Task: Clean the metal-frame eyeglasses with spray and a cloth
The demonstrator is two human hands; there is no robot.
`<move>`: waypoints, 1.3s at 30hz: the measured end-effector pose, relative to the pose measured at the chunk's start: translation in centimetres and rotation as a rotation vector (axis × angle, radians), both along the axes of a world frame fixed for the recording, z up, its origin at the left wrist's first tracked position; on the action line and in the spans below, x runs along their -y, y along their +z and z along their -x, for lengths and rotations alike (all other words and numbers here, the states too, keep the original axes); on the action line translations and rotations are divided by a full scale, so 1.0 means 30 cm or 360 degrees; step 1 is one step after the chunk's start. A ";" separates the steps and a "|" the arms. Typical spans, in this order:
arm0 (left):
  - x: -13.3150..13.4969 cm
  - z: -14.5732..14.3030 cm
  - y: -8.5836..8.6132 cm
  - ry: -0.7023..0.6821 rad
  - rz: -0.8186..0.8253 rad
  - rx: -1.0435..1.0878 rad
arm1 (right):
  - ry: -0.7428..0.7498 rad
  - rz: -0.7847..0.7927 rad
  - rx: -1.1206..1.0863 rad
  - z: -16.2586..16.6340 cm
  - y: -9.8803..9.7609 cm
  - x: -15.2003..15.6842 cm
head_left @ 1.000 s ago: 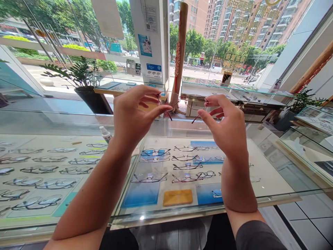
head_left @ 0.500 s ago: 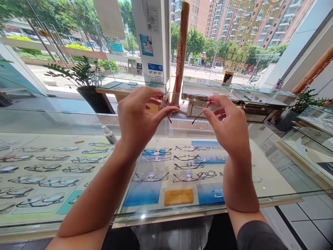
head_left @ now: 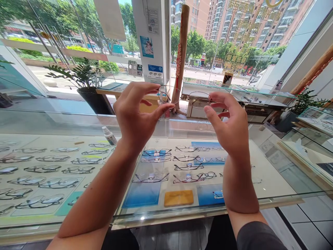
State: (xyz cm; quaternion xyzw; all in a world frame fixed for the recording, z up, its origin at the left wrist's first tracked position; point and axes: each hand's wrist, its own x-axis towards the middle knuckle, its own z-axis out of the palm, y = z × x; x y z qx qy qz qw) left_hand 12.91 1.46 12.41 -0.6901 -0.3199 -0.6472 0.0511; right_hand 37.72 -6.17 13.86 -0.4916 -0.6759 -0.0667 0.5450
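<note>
In the head view, a pair of thin-rimmed eyeglasses (head_left: 199, 100) is held up in the air beyond the middle of a glass display case (head_left: 166, 215). The rim's left end is pinched between index finger and thumb of the left hand (head_left: 136, 116), though the exact contact of that thumb cannot be told; the right end is pinched likewise by the right hand (head_left: 230, 121). By this two-sided hold the frame is presumably steadied and levelled, with both lenses left uncovered and raised against the window light. The temples cannot be clearly traced.

Below, rows of metal-framed glasses (head_left: 188, 167) are laid out, apparently under the glass top, spaced so that each can be seen. Near the front edge, a mustard-yellow pouch (head_left: 178, 198) is placed between two blue cards (head_left: 142, 194). Towards the back edge, a white spray bottle (head_left: 109, 135) is partly hidden by the left forearm; some frames near the right side are covered by the right one. Behind the raised lenses, a wooden post (head_left: 180, 52) and a second showcase (head_left: 275, 100) are seen, by which the fine rim is made harder to pick out.
</note>
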 end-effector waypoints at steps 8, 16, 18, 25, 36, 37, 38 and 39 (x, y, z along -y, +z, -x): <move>-0.005 0.000 -0.015 0.0145 -0.0126 -0.0004 | 0.0110 -0.0012 -0.0226 -0.013 -0.011 -0.030; -0.008 -0.002 -0.016 0.0108 0.0024 0.0007 | 0.0212 0.0018 -0.0236 -0.010 -0.004 -0.018; -0.013 -0.004 -0.016 0.0059 0.0066 0.0017 | 0.0258 0.0039 -0.0230 -0.005 0.003 -0.009; -0.045 -0.019 -0.021 -0.0132 0.0114 0.0068 | 0.0418 0.0052 -0.0277 0.011 0.013 0.007; -0.059 -0.028 -0.025 -0.0303 0.0105 0.0086 | 0.0456 0.0092 -0.0253 0.010 0.011 0.012; -0.066 -0.028 -0.028 -0.0329 0.0086 0.0090 | 0.0494 0.0087 -0.0278 0.010 0.010 0.010; -0.075 -0.027 -0.033 -0.0351 0.0054 0.0097 | 0.0535 0.0075 -0.0304 0.009 0.008 0.007; -0.086 -0.025 -0.038 -0.0373 0.0014 0.0104 | 0.0579 0.0061 -0.0329 0.008 0.006 0.003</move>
